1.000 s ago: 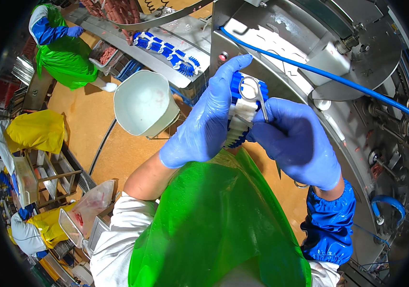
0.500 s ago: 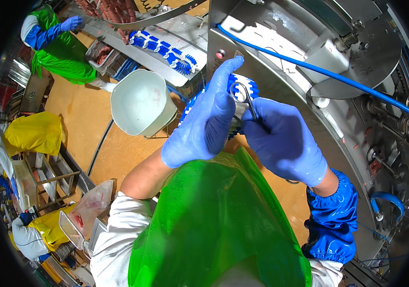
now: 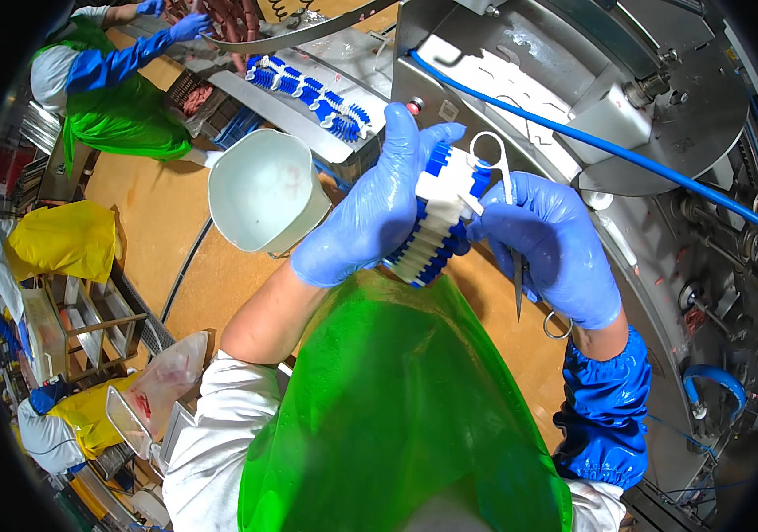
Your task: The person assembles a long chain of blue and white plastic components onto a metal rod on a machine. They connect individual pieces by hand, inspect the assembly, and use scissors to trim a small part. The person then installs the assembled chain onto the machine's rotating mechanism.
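While right fingers point(image 3: 501, 232) grip scissors point(image 3: 518, 285), hiding their middle, left fingers point(image 3: 402, 135) hold a chain point(image 3: 437, 228).

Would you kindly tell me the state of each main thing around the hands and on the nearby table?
Blue-and-white chain, raised and tilted between the hands
Left hand, gloved, against the chain's side
Right hand, gloved, closed on the scissors
Metal scissors, apparently spread open, pivot hidden
Pale tub, upright, open-topped
Second chain, lying lengthwise on the metal table
Reddish links, bunched together
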`<control>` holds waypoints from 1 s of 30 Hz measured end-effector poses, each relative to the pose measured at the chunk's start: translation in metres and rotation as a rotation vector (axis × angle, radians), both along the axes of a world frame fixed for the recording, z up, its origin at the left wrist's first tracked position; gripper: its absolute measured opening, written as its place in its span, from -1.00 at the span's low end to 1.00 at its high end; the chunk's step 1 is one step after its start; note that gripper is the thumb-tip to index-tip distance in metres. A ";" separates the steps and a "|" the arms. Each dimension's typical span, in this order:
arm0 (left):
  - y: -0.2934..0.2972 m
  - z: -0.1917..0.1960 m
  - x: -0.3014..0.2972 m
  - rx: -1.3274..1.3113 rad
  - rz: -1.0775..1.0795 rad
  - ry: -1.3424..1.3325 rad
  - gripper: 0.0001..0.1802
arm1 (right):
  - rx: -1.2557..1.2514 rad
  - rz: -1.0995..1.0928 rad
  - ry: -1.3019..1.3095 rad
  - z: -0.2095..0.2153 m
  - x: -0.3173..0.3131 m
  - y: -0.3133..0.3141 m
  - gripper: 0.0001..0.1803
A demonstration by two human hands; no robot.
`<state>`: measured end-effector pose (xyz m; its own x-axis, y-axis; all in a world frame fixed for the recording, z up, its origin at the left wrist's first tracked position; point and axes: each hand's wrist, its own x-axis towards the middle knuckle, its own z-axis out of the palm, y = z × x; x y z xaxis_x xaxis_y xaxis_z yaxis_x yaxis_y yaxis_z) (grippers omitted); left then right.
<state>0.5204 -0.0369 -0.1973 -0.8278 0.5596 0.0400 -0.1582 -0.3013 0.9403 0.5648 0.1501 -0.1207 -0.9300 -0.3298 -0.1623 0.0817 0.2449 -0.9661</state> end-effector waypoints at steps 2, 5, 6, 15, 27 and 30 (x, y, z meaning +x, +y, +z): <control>0.013 0.011 0.002 0.043 0.046 -0.206 0.06 | -0.005 -0.024 -0.089 0.003 0.000 0.000 -0.89; 0.018 0.014 0.000 0.049 0.035 -0.332 0.02 | 0.013 -0.051 -0.101 0.008 -0.001 0.001 -0.88; 0.020 0.012 0.000 0.062 0.039 -0.338 0.01 | 0.010 -0.073 -0.115 0.008 0.000 0.001 -0.88; 0.026 0.021 0.007 0.052 0.001 -0.272 -0.12 | 0.150 -0.116 -0.213 0.020 -0.004 0.001 -0.85; 0.007 0.019 0.010 0.104 -0.025 -0.258 -0.02 | 0.150 -0.046 -0.227 0.015 -0.003 -0.002 -0.80; 0.004 0.019 0.008 0.122 -0.073 -0.270 0.01 | 0.173 -0.050 -0.235 0.018 -0.004 -0.005 -0.80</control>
<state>0.5281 -0.0330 -0.1780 -0.7752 0.6229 -0.1049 -0.4227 -0.3882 0.8189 0.5605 0.1454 -0.1023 -0.8745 -0.2335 -0.4251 0.3146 0.3941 -0.8635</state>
